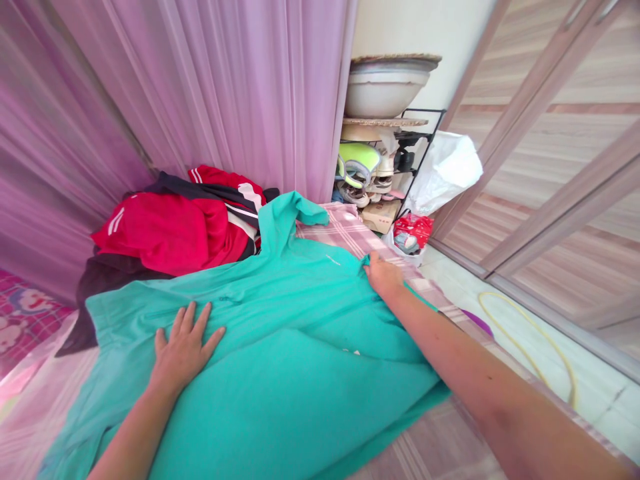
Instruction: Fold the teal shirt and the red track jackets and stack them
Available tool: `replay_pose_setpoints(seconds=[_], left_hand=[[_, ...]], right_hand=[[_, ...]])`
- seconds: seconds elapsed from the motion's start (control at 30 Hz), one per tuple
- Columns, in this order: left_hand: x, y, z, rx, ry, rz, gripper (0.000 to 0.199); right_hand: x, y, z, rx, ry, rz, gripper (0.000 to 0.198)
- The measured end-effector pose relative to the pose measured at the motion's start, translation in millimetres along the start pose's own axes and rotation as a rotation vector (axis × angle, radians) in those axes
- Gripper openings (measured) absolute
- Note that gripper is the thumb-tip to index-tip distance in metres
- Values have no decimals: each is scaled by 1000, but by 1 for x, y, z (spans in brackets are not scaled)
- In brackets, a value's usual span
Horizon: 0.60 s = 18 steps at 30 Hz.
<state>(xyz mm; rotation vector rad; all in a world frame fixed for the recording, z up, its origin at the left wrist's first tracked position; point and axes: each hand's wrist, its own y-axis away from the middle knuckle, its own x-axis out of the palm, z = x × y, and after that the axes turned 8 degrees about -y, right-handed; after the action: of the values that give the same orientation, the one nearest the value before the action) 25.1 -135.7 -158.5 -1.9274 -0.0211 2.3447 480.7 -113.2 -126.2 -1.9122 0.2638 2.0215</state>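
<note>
Pinching a bunched bit of green shirt (300,380) between thumb and fingers of the right hand (384,275). Resting the left hand (183,350) palm down on the same shirt, left of the grip and nearer the body, with fingers spread and released. Lying spread under both hands, mostly left of the grip and back towards the body, creased in long folds over a checked cloth (425,440). Can see red clothes (170,230) heaped with dark ones left of the grip and farther off, in front of a purple curtain (225,87). Straight beyond the grip, can make out a rack (425,157) with a basin (387,91) on top and shoes (355,195) below. Slightly right of the rack, can see a white bag (445,167). Right of the grip, can spot a yellow hose (550,321) looped on the floor (595,380), beside wardrobe doors (545,153).
</note>
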Motion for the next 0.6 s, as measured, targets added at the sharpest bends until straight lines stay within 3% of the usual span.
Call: replay_pose_setpoints(seconds=[0.13,0.23,0.33,0.47,0.6], left_hand=[[-1,0,-1,0,-7,9,68],[3,0,1,14,1,-6,69],[5,-1,2,15,6,-16,69],[4,-1,2,7,3,7,69],[3,-1,2,8,11,14,69]], right_hand=[[-7,5,0,-15,26,-156,29],[-6,13,1,-319,-35,-224,28],[5,20,6,-589,-111,-166,26],[14,18,13,-450,-102,-32,28],[3,5,26,-271,-73,80,35]])
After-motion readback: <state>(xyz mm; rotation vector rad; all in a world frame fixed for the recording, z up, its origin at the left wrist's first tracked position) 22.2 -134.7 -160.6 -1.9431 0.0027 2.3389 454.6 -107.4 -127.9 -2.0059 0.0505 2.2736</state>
